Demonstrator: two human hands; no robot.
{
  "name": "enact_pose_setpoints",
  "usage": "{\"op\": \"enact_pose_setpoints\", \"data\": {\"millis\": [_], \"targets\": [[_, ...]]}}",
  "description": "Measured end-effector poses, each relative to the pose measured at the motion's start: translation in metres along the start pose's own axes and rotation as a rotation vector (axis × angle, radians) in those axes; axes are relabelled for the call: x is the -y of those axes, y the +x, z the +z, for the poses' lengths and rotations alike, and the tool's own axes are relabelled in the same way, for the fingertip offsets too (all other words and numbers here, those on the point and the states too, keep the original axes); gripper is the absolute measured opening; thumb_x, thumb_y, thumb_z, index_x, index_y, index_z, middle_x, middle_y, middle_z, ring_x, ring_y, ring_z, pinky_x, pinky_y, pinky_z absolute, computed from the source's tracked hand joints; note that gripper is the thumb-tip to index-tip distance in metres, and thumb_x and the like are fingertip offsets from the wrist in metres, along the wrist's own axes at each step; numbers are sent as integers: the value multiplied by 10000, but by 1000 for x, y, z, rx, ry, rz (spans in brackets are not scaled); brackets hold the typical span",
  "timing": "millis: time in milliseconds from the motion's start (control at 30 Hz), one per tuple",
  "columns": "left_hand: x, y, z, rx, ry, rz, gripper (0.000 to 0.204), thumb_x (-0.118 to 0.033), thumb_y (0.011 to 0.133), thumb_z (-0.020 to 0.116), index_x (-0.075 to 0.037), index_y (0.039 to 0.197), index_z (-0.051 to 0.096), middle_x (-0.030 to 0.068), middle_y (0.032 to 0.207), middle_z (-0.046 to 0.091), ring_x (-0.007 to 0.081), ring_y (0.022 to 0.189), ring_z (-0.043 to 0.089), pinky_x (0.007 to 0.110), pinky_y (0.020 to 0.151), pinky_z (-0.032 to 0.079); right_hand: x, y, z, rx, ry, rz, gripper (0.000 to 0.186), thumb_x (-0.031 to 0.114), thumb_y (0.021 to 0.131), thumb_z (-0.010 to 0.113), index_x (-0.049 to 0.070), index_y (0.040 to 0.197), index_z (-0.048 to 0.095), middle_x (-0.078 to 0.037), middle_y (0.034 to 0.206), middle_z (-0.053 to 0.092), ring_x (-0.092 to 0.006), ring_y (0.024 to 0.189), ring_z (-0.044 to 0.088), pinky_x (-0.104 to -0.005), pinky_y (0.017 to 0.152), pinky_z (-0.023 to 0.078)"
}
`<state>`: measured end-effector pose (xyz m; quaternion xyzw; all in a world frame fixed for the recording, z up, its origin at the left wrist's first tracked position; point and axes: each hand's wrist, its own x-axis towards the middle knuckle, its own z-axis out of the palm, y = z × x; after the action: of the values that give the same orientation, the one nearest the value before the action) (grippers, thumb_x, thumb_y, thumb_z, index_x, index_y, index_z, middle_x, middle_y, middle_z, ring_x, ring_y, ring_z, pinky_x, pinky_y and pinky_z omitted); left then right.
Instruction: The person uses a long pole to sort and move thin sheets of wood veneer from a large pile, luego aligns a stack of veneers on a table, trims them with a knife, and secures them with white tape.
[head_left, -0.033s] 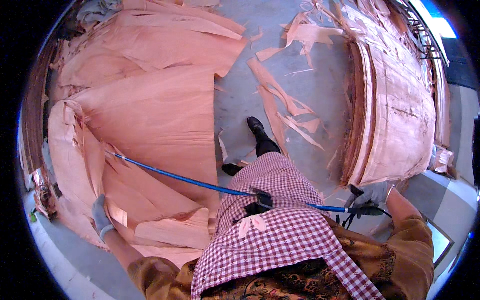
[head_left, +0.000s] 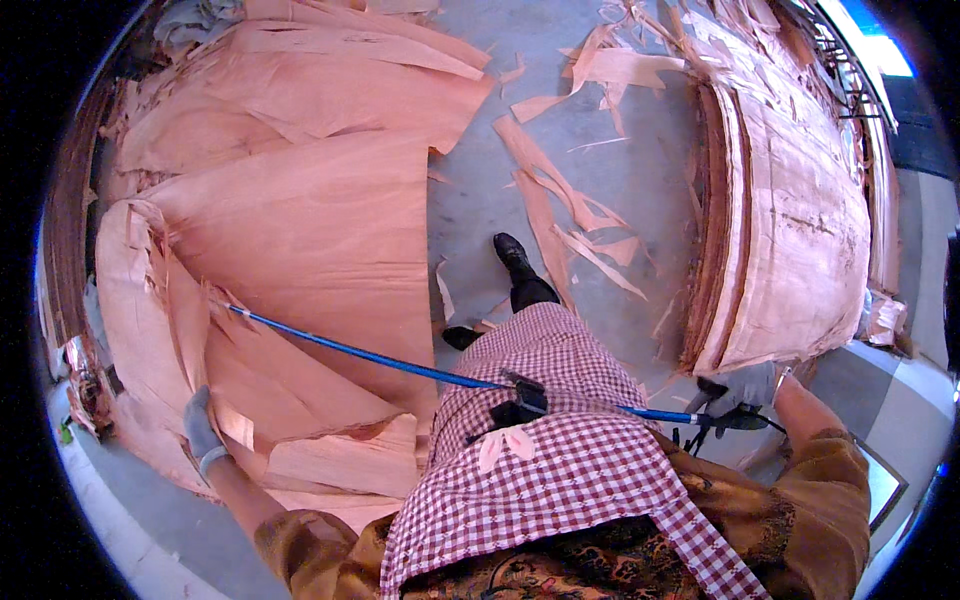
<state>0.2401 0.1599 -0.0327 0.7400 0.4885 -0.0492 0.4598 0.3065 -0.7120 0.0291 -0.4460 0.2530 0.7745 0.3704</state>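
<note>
My left hand (head_left: pixel 203 428), in a grey glove, is closed at the near edge of a thin wood veneer sheet (head_left: pixel 150 320). The sheet is curled up, and its folds partly hide the fingers. On the right, my gloved right hand (head_left: pixel 738 393) wraps round the black grip of a long blue pole (head_left: pixel 365 355). The pole crosses in front of my waist, its middle covered by the black buckle and apron. Its far tip lies among the veneer folds at left.
More veneer sheets (head_left: pixel 320 230) lie spread at left, with torn edges. A tall veneer stack (head_left: pixel 800 220) stands at right. Torn veneer strips (head_left: pixel 545 165) litter the grey floor (head_left: pixel 470 200) between them. My checked apron (head_left: pixel 560 450) hangs in front.
</note>
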Motion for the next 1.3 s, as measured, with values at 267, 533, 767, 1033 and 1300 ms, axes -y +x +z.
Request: {"op": "enact_pose_setpoints", "data": {"millis": [267,533,767,1033,1300], "targets": [[-7,-3,6,-37,-35,-57,330,-226,871,540,64,1015,601,56,920,549,161,812,501,288,761,431,3,-15,-10,46,-121,109,369,228,800,682,20,1094,599,-67,877,650,-151,749,629,-288,653,507],[1,-3,-5,-34,-21,27,339,-218,870,537,82,1017,596,71,937,567,167,840,521,294,773,439,-18,-8,-8,0,-258,72,318,227,794,685,33,1039,633,-51,851,648,-149,723,605,-288,653,494],[-22,-11,25,-11,-73,39,231,-188,832,579,30,903,606,43,857,561,150,753,529,298,684,454,-17,5,11,-89,-705,-189,275,208,800,674,36,1013,647,-42,853,651,-149,712,592,-287,646,486],[-36,-41,73,102,-24,-2,286,-219,815,592,39,938,596,49,762,533,130,666,492,277,623,424,-6,22,81,-115,-710,-234,190,182,782,682,15,861,638,-50,784,624,-149,726,567,-298,674,454],[-45,-182,251,383,828,1297,461,-290,792,638,17,1120,535,175,1062,563,340,1021,506,443,884,394,-29,33,69,-74,-154,-287,170,124,712,704,-1,811,645,-90,755,667,-168,645,614,-298,600,485]]}}
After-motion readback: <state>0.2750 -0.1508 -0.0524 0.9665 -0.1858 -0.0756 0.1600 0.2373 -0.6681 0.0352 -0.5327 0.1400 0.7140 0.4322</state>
